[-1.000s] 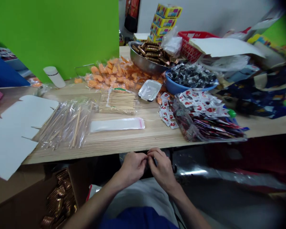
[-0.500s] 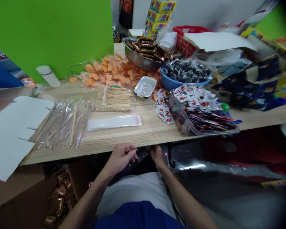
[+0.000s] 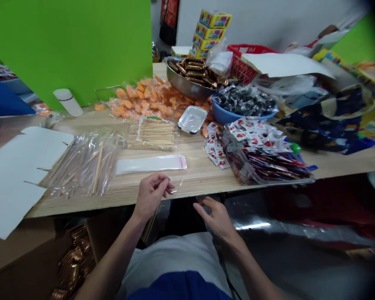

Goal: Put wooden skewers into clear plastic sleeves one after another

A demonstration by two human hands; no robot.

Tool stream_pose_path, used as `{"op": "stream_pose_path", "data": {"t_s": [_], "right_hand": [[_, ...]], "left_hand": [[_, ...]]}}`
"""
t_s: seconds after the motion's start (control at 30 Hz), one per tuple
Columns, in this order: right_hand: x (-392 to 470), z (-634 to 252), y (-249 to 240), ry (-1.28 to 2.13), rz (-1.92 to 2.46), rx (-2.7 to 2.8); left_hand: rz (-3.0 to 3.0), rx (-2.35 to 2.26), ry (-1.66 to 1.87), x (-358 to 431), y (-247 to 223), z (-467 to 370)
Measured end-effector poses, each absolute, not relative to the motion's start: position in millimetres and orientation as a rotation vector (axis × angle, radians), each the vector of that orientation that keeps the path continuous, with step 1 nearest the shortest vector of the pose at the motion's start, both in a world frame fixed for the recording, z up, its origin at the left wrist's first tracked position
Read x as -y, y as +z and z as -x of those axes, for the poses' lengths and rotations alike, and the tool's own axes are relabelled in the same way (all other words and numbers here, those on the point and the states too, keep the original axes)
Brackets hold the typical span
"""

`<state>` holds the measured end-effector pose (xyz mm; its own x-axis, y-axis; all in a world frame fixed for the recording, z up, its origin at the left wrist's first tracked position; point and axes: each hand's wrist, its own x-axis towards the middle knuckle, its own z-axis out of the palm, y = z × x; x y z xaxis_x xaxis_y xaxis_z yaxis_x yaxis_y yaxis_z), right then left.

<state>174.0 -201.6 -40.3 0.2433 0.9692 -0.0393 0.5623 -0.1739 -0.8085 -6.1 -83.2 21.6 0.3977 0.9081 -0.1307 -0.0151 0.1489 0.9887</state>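
Note:
Above the table's front edge, my left hand (image 3: 152, 195) is closed, its fingers curled against the thumb. Faint glints at its fingertips look like a piece of clear plastic (image 3: 181, 183), though its shape is hard to see. My right hand (image 3: 217, 217) is just below the edge, thumb and fingers apart, holding nothing that I can see. Beyond my left hand lies a flat stack of clear plastic sleeves (image 3: 151, 163). Behind it is a bundle of thin wooden sticks (image 3: 151, 137) in open wrapping. Bagged sticks (image 3: 95, 166) lie to the left.
An empty foil tray (image 3: 192, 119) stands by wrapped orange pieces (image 3: 146, 100). Behind are a metal bowl (image 3: 187, 85) of brown-wrapped sweets and a blue bowl (image 3: 225, 116) of black wrapped pieces. A clear tray (image 3: 237, 166) holds sachets. White card (image 3: 15, 183) is at left.
My left hand has risen from below the table edge to above it, moving slightly left. My right hand has shifted right and toward me, its fingers now spread.

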Motion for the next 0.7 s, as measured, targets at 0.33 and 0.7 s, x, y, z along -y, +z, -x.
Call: {"op": "stream_pose_path", "data": {"t_s": [0.33,0.7], "right_hand": [[139,-116,14,0.948,1.253,0.947],[130,-113,6,1.276,1.178,0.705]], "left_hand": [[-1.257,-0.923,0.914,86,32,1],[-1.116,-0.822,0.761,77,15,21]]}}
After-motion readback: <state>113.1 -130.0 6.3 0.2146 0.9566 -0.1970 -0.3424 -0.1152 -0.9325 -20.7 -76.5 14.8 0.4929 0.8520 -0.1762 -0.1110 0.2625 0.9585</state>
